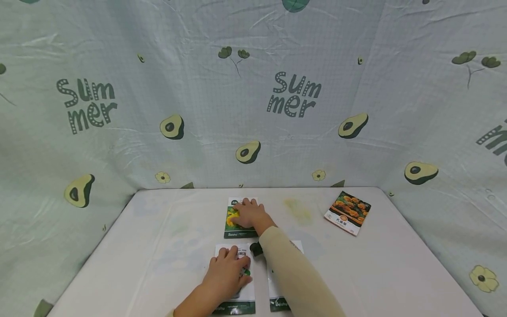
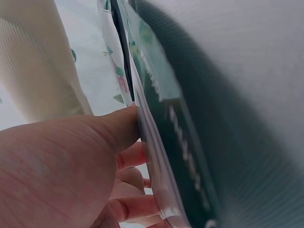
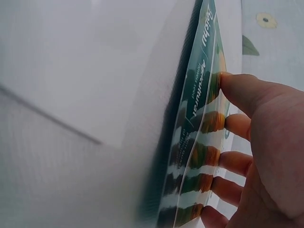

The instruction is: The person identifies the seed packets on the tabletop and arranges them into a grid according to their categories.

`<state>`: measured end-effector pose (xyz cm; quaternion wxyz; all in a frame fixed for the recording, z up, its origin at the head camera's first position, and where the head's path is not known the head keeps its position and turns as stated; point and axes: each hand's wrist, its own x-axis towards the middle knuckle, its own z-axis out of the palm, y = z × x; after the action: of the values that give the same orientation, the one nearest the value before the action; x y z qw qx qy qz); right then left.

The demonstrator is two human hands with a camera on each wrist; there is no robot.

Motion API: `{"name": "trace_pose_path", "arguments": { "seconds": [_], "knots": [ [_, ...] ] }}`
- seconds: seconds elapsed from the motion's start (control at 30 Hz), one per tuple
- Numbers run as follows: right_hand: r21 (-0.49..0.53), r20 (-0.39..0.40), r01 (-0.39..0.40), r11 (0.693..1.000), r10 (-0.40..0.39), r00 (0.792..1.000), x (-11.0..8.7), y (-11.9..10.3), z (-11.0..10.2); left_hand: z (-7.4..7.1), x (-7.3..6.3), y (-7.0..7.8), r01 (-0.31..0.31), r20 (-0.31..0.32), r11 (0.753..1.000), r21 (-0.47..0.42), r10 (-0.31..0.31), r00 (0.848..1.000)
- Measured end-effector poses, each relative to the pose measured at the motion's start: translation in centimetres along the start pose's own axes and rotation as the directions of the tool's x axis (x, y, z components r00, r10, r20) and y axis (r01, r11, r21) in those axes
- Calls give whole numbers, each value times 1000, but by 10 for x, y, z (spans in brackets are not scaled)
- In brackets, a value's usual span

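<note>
At the back middle of the table lies a seed packet (image 1: 233, 234) with yellow flowers and a dark green band. My right hand (image 1: 251, 215) rests on it, thumb and fingertips spread over its face; the right wrist view shows them touching the packet (image 3: 194, 114). Nearer the front, a white seed packet (image 1: 248, 294) with a green band lies under my left hand (image 1: 225, 272). In the left wrist view the thumb and fingers touch its surface, and part of its print is hidden. Beneath my right forearm, another white packet (image 1: 275, 288) is mostly covered.
A packet with orange flowers (image 1: 348, 212) lies tilted at the back right of the white table (image 1: 166, 246). Behind and beside the table hangs a pale curtain (image 1: 206, 97) printed with avocados. A small black device (image 1: 256, 249) sits at my right wrist.
</note>
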<state>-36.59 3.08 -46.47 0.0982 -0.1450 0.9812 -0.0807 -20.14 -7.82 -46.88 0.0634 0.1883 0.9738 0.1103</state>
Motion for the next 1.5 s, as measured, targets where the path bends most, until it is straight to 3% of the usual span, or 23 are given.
{"name": "trace_pose_path", "arguments": {
  "seconds": [0.8,1.5],
  "knots": [
    [-9,12,-9,1000,9,1000,2,-11,0,0,-1,-3,-15,-27,1000,-13,15,1000],
    [-26,-32,-8,1000,7,999,6,-14,9,1,-1,-3,-24,-32,999,-20,24,999]
  ]
}}
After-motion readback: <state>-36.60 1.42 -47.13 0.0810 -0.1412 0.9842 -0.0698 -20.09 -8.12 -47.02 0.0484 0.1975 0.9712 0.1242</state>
